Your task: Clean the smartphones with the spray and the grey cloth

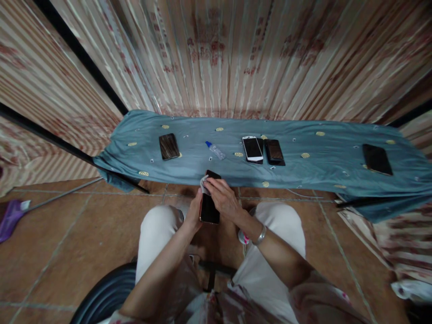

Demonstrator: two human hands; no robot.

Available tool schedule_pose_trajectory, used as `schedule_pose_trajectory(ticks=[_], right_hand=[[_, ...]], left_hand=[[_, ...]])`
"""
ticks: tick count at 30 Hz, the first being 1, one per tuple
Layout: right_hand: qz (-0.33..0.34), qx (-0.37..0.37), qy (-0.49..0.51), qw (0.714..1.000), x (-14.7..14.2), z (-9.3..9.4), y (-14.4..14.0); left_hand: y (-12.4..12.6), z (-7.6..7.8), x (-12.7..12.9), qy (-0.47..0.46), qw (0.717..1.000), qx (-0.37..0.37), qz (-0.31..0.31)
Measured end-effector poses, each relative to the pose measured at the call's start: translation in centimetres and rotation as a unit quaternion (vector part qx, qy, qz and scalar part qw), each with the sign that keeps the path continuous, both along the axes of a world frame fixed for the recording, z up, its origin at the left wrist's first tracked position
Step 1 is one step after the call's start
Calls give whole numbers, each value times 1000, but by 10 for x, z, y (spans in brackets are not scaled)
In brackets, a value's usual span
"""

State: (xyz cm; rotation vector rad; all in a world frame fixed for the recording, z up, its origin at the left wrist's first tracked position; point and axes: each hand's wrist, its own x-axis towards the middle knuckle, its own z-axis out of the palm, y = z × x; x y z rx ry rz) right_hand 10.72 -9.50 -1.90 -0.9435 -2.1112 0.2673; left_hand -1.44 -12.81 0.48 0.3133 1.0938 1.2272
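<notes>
Above my lap, my left hand (195, 208) grips a dark smartphone (209, 211) by its left side, with the screen facing up. My right hand (221, 195) presses a small pale cloth (204, 184) against the upper part of the screen, its fingers closed on the cloth. The phone's top end reaches toward the near edge of the cloth-covered table. Beyond my hands lies a small clear bottle (216, 150) with a blue tip.
On the blue tablecloth (189, 173) lie a dark phone (168, 146) at left, a white phone (252, 149) on a dark one, another stacked pair (274, 150) and a black device (377, 159) at right. Curtains (216, 58) hang behind. Black poles (84, 56) slant at the left.
</notes>
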Motion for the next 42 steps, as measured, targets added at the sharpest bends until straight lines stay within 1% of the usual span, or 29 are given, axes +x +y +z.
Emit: schedule_pose_trajectory(ticks=[5,10,16,23,25,27,29,30,32,34,36,37,39,42], right_hand=[[-10,1,-5,1000,2,0,13],[-32,-16,5,999,3,2,26],[-43,-44,24,998,2,3,35],[-51,-103,31,993,8,1,39],[-57,-125,46,989,9,-2,40],[-65,-153,84,983,9,-5,42],[-78,-198,143,967,8,-10,44],[-85,-228,179,953,7,-13,45],[-91,-294,256,916,4,-18,49],[-79,-350,332,873,2,-21,52],[-60,-385,389,835,0,-21,54],[-52,-395,406,822,0,-21,55],[-44,-408,423,808,0,-19,55],[-42,-413,434,799,0,-15,53]], left_hand=[[-2,2,0,31,999,24,-19],[-5,0,-2,44,996,58,-49],[-6,2,-3,71,994,63,-62],[-4,4,-8,45,995,49,-68],[-3,4,-11,33,996,40,-66],[-1,4,-13,23,997,30,-67],[0,4,-14,15,997,19,-71],[0,4,-14,11,997,14,-74],[1,3,-14,3,997,9,-75],[2,0,-13,5,998,10,-58],[4,-3,-13,14,999,13,-34],[4,-5,-14,18,1000,13,-22],[6,-8,-15,22,1000,12,-7],[7,-10,-16,21,1000,10,-5]])
